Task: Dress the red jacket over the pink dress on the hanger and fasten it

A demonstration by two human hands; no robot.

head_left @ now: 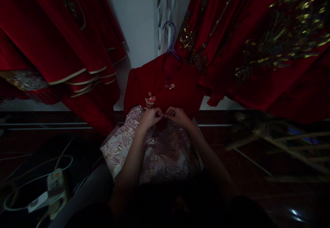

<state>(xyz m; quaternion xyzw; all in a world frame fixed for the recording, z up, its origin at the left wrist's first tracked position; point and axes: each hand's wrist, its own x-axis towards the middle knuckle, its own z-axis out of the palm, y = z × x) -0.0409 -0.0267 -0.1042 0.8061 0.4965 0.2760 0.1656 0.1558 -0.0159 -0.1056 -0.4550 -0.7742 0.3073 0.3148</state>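
Note:
A red top [160,78] hangs on a purple hanger [170,37], with a pale pink brocade fabric [165,159] with a metallic sheen below it. At the lower front of the top, my left hand [152,116] and my right hand [176,115] face each other, almost touching. Both are closed in a pinch on a small beaded clasp [163,115], mostly covered by the fingertips. Higher on the chest sits a flower-shaped beaded clasp [169,86]. A brooch-like ornament with dangling beads [150,100] lies just above my left hand.
Red garments with pale trim [77,49] hang at left, and red garments with gold sequins [257,49] at right. A power strip [56,190] with white cables is at lower left. A wooden rack-like frame [281,145] stands at right. The room is dim.

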